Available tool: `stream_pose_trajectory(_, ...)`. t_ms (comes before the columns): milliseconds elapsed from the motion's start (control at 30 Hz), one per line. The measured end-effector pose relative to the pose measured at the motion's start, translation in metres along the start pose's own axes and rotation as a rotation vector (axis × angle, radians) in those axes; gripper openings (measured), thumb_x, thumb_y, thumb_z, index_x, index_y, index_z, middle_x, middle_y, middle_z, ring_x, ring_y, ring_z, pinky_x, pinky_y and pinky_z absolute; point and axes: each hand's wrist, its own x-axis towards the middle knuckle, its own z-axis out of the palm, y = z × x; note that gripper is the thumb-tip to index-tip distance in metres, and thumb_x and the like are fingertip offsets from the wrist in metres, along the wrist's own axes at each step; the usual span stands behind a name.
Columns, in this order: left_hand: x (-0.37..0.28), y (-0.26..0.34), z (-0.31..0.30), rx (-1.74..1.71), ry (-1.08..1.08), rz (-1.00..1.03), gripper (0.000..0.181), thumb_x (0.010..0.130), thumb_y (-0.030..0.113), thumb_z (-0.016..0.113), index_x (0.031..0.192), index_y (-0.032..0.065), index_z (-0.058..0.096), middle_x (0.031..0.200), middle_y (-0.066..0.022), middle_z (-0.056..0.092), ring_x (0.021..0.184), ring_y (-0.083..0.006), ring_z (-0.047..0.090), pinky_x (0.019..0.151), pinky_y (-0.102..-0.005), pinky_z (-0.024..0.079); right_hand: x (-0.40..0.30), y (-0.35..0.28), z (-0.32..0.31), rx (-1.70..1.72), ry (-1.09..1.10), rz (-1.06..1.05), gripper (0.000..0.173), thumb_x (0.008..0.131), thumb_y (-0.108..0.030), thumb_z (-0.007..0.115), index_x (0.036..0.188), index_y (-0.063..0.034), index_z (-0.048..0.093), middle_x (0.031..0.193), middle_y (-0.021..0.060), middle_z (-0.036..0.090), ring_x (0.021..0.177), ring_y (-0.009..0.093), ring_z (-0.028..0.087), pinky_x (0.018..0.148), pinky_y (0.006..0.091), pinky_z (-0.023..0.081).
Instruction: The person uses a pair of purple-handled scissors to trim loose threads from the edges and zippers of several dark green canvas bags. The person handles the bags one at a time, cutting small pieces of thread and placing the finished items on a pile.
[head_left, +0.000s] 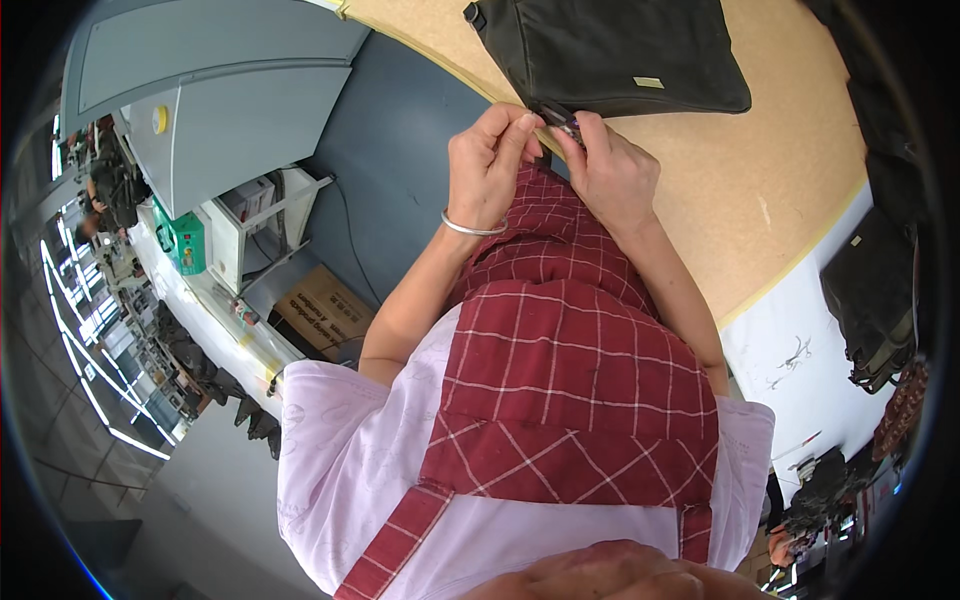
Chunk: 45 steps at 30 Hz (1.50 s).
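Note:
A black bag (615, 45) lies on the tan tabletop (720, 195), its lower edge towards me. A small pale plate (649, 82) sits on its front. Just off the bag's near left corner, at the table's edge, both my hands meet. My left hand (487, 161), with a silver bangle at the wrist, pinches thumb and forefinger together on something too small to name. Closed around a small dark tool (559, 120), which looks like thread snips, my right hand (615, 172) is close beside the left fingertips. Its fingers hide much of the tool.
Left of the table stand a grey cabinet (247, 127), a cardboard box (322, 307) and a green case (180, 240) on a white worktop. More black bags (874, 289) lie on a white table (787, 390) at right. Another person (112, 187) is far left.

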Motion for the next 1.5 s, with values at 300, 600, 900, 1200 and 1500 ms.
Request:
stream_pose_trajectory(300,-0.002,-0.003,0.002,0.07,0.016,0.084,0.018,0.102,0.012,0.057,0.096,-0.001,0.068,0.073,-0.001,0.063,0.067,-0.0067,0.054,0.062,-0.0226,0.044,0.001,-0.01,-0.012,-0.125,-0.034,0.004,0.023,0.093,-0.034,0.067,0.089,-0.0137,0.057,0.06,-0.0012,0.058,0.047,0.015,0.058,0.044,0.0299,0.046)
stream_pose_trajectory(600,-0.016,0.005,-0.004,0.152,-0.038,0.187,0.015,0.102,0.007,0.056,0.098,-0.0013,0.068,0.077,-0.0026,0.064,0.07,-0.0081,0.057,0.064,-0.0248,0.046,-0.005,0.003,-0.018,0.438,-0.05,0.274,0.013,0.093,-0.022,0.069,0.093,-0.0096,0.063,0.062,-0.0061,0.052,0.052,0.008,0.051,0.05,0.0254,0.039)
stream_pose_trajectory(900,-0.015,0.013,0.042,-0.225,-0.599,-0.225,0.023,0.106,0.017,0.051,0.1,-0.001,0.065,0.075,-0.0024,0.066,0.068,-0.0074,0.06,0.063,-0.0214,0.049,-0.043,0.016,-0.053,1.544,-0.052,1.006,0.009,0.09,-0.011,0.073,0.09,-0.0016,0.073,0.062,-0.01,0.047,0.055,0.001,0.036,0.051,0.0208,0.029)
stream_pose_trajectory(1200,0.064,0.051,0.055,0.083,-0.446,0.168,0.029,0.104,0.019,0.052,0.121,0.0003,0.066,0.085,-0.0067,0.071,0.078,-0.0106,0.066,0.067,-0.0238,0.052,-0.163,0.122,-0.098,0.828,0.775,1.284,0.021,0.092,-0.023,0.074,0.079,-0.0113,0.063,0.058,-0.0098,0.04,0.05,0.002,0.034,0.044,0.0232,0.022)
stream_pose_trajectory(1500,0.309,-0.035,-0.025,0.661,-0.164,-0.052,0.068,0.08,0.057,0.077,0.11,-0.0032,0.07,0.09,-0.008,0.07,0.073,-0.0148,0.063,0.067,-0.0242,0.049,-0.325,0.223,-0.171,0.313,1.279,1.459,0.027,0.09,-0.026,0.076,0.096,-0.0012,0.066,0.057,-0.005,0.04,0.046,0.003,0.03,0.042,0.0232,0.02)
